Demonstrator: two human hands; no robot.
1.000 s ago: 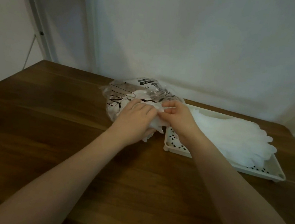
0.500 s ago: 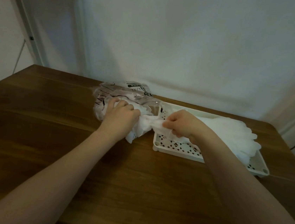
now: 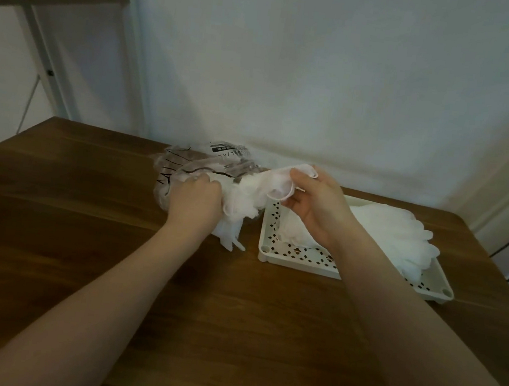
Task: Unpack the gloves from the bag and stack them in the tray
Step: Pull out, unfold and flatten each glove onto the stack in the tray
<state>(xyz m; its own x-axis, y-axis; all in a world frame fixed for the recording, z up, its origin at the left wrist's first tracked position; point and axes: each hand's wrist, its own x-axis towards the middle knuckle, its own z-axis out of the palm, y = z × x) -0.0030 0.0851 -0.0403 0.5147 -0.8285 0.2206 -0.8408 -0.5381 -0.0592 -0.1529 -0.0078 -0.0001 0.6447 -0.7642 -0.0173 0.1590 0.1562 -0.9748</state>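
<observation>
A clear plastic bag (image 3: 186, 166) with black print lies on the wooden table, white gloves spilling from its right side. My left hand (image 3: 193, 200) grips the bag and the bunched gloves at its mouth. My right hand (image 3: 312, 204) pinches the cuff of one white glove (image 3: 275, 181) and holds it stretched up out of the bag, just left of and above the tray. A cream perforated tray (image 3: 290, 255) sits to the right and holds a stack of white gloves (image 3: 391, 234) whose fingers hang over its right edge.
The wooden table (image 3: 111, 271) ends at a white wall behind the bag and tray. A shelf unit (image 3: 46, 1) stands at the back left. The table's right edge runs close to the tray.
My right hand has lifted and pulled the glove cuff up and rightward out of the bag. My left hand stays on the bag, holding it down.
</observation>
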